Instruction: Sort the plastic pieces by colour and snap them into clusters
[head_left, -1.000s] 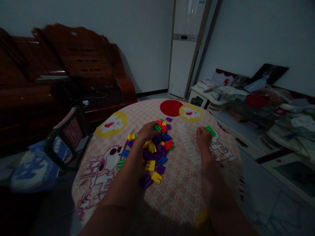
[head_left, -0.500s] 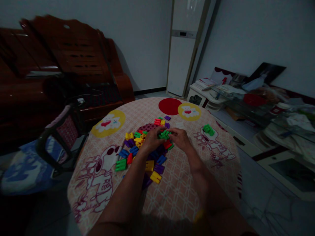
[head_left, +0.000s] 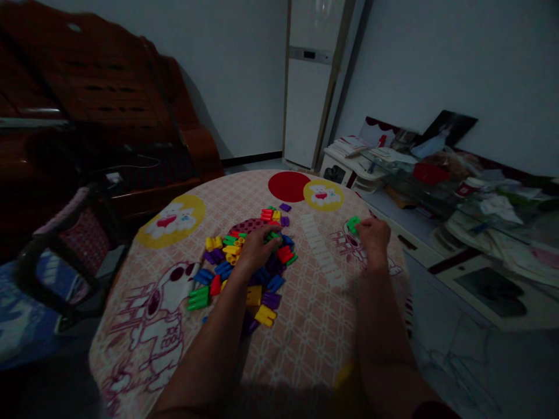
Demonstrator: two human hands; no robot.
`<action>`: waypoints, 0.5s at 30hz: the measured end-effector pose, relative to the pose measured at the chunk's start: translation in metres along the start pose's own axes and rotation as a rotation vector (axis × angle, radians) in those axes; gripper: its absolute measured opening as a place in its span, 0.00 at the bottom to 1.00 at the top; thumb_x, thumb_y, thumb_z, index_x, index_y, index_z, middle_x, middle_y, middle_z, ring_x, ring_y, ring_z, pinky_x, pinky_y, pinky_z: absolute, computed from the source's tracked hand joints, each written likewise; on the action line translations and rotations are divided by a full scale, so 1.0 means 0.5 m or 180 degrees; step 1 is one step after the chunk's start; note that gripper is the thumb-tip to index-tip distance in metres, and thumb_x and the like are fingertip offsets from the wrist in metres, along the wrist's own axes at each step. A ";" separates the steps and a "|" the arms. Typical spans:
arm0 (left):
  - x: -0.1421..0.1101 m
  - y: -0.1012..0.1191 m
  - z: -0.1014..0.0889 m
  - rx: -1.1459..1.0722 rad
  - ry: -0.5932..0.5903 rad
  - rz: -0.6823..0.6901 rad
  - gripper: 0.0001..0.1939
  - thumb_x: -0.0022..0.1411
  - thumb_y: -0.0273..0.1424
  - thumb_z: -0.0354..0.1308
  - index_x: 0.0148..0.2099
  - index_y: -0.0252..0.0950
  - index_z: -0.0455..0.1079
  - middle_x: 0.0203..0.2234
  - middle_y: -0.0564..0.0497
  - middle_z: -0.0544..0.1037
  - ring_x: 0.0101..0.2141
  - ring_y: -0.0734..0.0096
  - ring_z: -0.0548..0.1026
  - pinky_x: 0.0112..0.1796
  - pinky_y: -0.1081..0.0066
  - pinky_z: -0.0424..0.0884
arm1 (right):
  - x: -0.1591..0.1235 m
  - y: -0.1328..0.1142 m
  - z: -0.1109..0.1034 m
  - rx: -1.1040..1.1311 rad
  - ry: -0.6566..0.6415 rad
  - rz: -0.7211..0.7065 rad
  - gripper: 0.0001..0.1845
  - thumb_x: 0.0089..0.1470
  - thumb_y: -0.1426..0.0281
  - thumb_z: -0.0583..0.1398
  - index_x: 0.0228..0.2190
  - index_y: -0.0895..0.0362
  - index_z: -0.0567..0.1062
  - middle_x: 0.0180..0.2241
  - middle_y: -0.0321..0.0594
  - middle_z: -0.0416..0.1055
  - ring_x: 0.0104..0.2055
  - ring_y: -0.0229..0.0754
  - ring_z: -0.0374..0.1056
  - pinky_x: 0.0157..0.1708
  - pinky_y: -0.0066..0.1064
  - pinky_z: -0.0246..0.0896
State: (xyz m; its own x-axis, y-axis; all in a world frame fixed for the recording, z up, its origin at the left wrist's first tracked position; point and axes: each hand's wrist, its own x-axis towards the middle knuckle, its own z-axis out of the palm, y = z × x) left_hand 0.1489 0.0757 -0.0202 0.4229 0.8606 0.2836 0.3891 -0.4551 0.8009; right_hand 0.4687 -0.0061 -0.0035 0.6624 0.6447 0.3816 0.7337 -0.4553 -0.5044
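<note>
A heap of small plastic blocks (head_left: 244, 265) in yellow, blue, purple, red and green lies in the middle of a round table with a pink cartoon cloth (head_left: 305, 326). My left hand (head_left: 255, 247) rests on the heap's far side, its fingers curled over green and red blocks near the top. My right hand (head_left: 374, 235) is at the table's right edge, fingers closed against a small cluster of green blocks (head_left: 353, 224) set apart from the heap.
A dark chair (head_left: 56, 250) stands at the table's left. A brown wooden sofa (head_left: 100, 116) is behind it. A tall white appliance (head_left: 310, 81) stands at the back wall. Low white furniture (head_left: 437, 192) piled with papers and clutter runs along the right.
My right hand has moved from the heap's middle out to the green cluster at the right edge. My left hand stays on the heap. The camera has turned a little to the right.
</note>
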 end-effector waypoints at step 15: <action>-0.002 0.021 0.001 -0.0856 0.0030 -0.0266 0.22 0.55 0.36 0.61 0.50 0.34 0.77 0.44 0.44 0.82 0.42 0.58 0.79 0.44 0.61 0.75 | -0.011 0.049 0.012 -0.0830 -0.0250 0.0283 0.12 0.51 0.71 0.60 0.35 0.62 0.83 0.36 0.55 0.80 0.38 0.49 0.75 0.36 0.32 0.62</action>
State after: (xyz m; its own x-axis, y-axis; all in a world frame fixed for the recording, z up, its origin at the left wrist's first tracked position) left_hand 0.1530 0.0699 -0.0126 0.3904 0.8953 0.2146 0.1905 -0.3066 0.9326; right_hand 0.4820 -0.0172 -0.0225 0.7196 0.6361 0.2785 0.6941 -0.6483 -0.3129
